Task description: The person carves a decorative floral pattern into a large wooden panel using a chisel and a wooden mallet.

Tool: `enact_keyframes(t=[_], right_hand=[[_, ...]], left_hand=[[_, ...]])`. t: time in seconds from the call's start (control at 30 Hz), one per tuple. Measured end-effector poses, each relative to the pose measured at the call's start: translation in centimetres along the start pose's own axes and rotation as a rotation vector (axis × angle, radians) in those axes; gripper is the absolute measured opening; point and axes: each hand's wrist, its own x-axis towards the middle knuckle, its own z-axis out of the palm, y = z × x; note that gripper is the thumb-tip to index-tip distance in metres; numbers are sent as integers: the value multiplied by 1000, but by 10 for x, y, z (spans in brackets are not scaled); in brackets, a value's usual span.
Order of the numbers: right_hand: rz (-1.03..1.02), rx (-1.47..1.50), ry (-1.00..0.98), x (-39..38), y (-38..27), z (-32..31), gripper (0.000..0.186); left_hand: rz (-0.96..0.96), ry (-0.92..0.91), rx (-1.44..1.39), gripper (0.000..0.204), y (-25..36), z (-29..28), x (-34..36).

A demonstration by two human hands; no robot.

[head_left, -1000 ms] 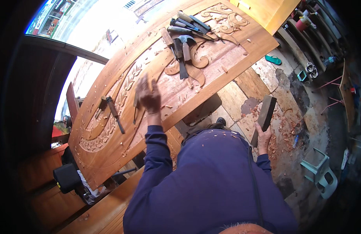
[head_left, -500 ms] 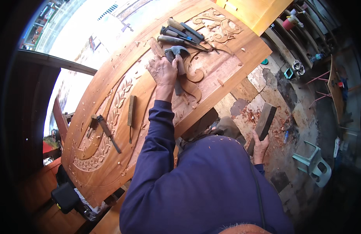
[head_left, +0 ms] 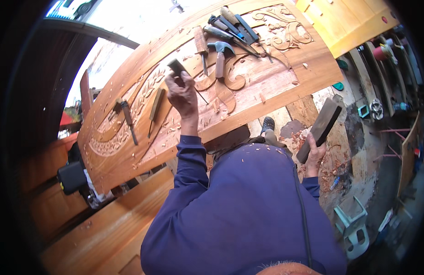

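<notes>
My left hand (head_left: 183, 97) is raised over the carved wooden panel (head_left: 129, 158), its fingers closed round a carving chisel (head_left: 176, 67). The chisel's dark, blunt end sticks up above the fingers, and a thin shank points down to the right behind the hand. Off the panel's near edge, my right hand (head_left: 315, 153) grips a long, dark rectangular wooden block (head_left: 325, 120) by its lower end. Right of my left hand lie a claw hammer (head_left: 220, 59) and a wooden-handled chisel (head_left: 201, 45). Another chisel (head_left: 156, 106) rests to its left.
Several carving tools (head_left: 232, 30) are bunched at the panel's far side. Two more tools (head_left: 128, 120) lie at its left. Wood shavings (head_left: 333, 158) litter the floor on the right, near a pale green plastic stool (head_left: 354, 229). A yellow board (head_left: 345, 23) stands at the far right.
My left hand has drawn back from beside the hammer, moving left and bringing the chisel up off the panel. My right hand still holds the block, now slightly higher in view.
</notes>
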Motion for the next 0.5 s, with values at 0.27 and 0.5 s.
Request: enact_keyframes(t=[0.27, 0.5], right_hand=[[-491, -475, -145, 121, -103, 15, 78], [-591, -1159, -140, 192, -119, 44, 98]], left_hand=[[-149, -70, 510, 38, -60, 10, 74], [-121, -197, 607, 47, -68, 45, 90]])
